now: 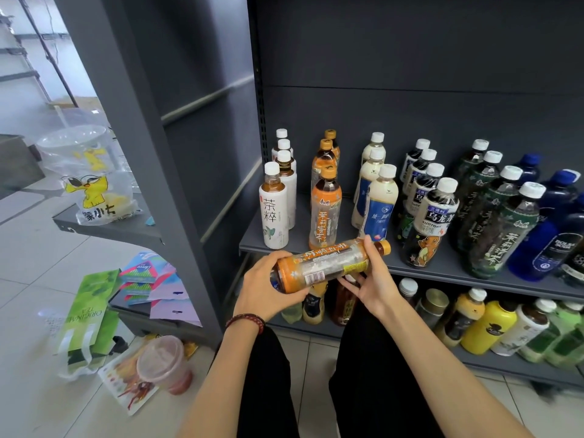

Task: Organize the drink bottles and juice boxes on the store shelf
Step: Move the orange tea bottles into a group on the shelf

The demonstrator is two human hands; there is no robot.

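Bottle [328,263] of orange-labelled tea is held sideways before the shelf [300,239]; left hand [265,289] has its grip round the base, right hand [369,279] round the neck end.

A bottle [328,263] lies sideways between left hand [268,289] and right hand [369,276]. Behind them, rows of bottles [379,197] stand on the shelf [448,263]. A bag [91,311] lies left of them.

"SUNTORY" on dark bottle [435,220]
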